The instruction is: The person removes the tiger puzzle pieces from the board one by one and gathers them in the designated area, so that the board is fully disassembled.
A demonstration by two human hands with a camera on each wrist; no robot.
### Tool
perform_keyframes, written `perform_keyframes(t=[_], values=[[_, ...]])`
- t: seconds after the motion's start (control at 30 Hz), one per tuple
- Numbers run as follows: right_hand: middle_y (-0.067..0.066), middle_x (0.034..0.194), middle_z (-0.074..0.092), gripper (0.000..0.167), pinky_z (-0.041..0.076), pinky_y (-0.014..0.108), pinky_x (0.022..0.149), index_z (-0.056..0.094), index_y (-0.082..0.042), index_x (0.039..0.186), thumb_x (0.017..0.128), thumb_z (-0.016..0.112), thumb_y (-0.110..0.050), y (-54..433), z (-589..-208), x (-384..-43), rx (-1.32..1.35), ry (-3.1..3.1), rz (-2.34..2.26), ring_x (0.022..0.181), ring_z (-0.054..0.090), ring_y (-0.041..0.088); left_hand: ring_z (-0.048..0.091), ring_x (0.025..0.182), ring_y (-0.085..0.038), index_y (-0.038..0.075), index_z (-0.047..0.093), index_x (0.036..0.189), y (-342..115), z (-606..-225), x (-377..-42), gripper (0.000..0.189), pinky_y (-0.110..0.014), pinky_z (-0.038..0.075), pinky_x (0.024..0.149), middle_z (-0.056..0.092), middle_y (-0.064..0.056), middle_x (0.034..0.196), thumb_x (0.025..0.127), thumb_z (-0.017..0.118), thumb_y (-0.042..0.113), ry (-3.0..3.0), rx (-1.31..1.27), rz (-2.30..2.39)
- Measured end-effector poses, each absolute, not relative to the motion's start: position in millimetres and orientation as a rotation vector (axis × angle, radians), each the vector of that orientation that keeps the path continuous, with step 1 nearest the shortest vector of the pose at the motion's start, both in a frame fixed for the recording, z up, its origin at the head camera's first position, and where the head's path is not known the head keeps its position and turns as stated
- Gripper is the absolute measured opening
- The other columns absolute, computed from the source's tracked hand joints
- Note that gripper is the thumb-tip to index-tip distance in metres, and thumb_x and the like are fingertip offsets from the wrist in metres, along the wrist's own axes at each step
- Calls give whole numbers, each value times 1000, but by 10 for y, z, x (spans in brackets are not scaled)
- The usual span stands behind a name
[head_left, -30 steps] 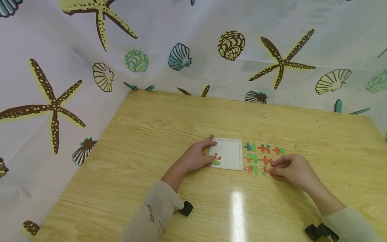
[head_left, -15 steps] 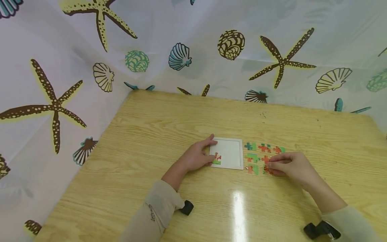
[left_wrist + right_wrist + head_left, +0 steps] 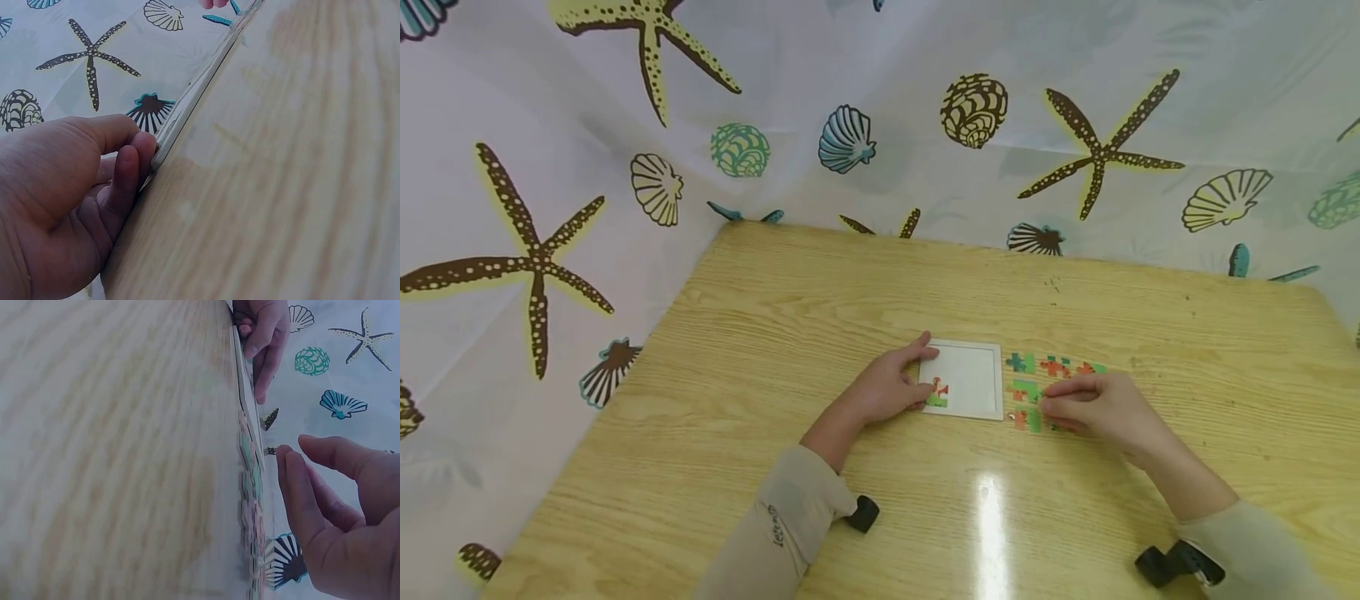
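My left hand (image 3: 887, 387) rests on the left side of a shallow white puzzle tray (image 3: 998, 379), its fingertips over the rim; the left wrist view shows the fingers at the tray's edge. One red and green puzzle piece (image 3: 938, 398) lies in the tray's lower left corner. Right of the tray, loose red and green jigsaw pieces (image 3: 1024, 390) lie in rows. Above them hovers my right hand (image 3: 1105, 410), covering some. In the right wrist view, its thumb (image 3: 307, 441) and fingers stand slightly apart just over the pieces (image 3: 251, 481), with nothing showing between them.
A light wooden table (image 3: 820, 292) carries everything. Behind and to the left hangs a white cloth (image 3: 895, 75) printed with starfish and shells. A black wrist strap piece (image 3: 862, 514) shows at the left sleeve, another (image 3: 1180, 565) at the right.
My right hand has moved left and slightly up, from the right-hand loose pieces to over the middle ones, its fingertips closer together. The left hand and the tray have stayed in place.
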State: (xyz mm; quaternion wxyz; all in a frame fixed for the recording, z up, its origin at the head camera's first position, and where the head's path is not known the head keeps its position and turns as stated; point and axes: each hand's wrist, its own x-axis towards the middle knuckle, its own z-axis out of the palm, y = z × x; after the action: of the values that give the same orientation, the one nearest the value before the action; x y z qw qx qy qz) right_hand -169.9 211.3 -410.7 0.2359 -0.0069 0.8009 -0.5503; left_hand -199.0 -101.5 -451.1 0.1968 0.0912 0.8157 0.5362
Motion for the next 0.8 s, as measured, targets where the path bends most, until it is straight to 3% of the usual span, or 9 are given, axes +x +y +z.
perform_keyframes(t=[0.17,0.4,0.6,0.8], values=[[6,105,77,48,58,27,75,63,6,126,91,74,-25,1970,-4097,-1729,-52,2212,-1477,92,75,13,59,59,-10,12,51,147,-1023,-4517,-1996,57,-21,49,61,19,12,167,93,68,6,2289,265,1489],[11,103,77,40,60,30,78,66,8,122,91,74,-16,1757,-4120,-1774,-136,2188,-1510,89,74,14,61,60,-10,13,51,147,-1037,-4543,-2010,56,-22,49,61,18,13,167,94,67,9,2308,272,1471],[11,107,75,40,60,32,81,66,5,123,91,74,-18,1647,-4124,-1784,-125,2187,-1465,92,73,16,61,59,-11,11,49,148,-1023,-4522,-1995,57,-21,49,61,19,11,167,94,67,7,2305,271,1473],[12,103,77,34,59,30,75,70,3,117,91,75,-17,1521,-4168,-1823,-126,2206,-1444,90,74,14,60,60,-10,11,49,148,-1009,-4519,-2004,58,-21,48,61,20,11,167,94,68,8,2312,266,1464]])
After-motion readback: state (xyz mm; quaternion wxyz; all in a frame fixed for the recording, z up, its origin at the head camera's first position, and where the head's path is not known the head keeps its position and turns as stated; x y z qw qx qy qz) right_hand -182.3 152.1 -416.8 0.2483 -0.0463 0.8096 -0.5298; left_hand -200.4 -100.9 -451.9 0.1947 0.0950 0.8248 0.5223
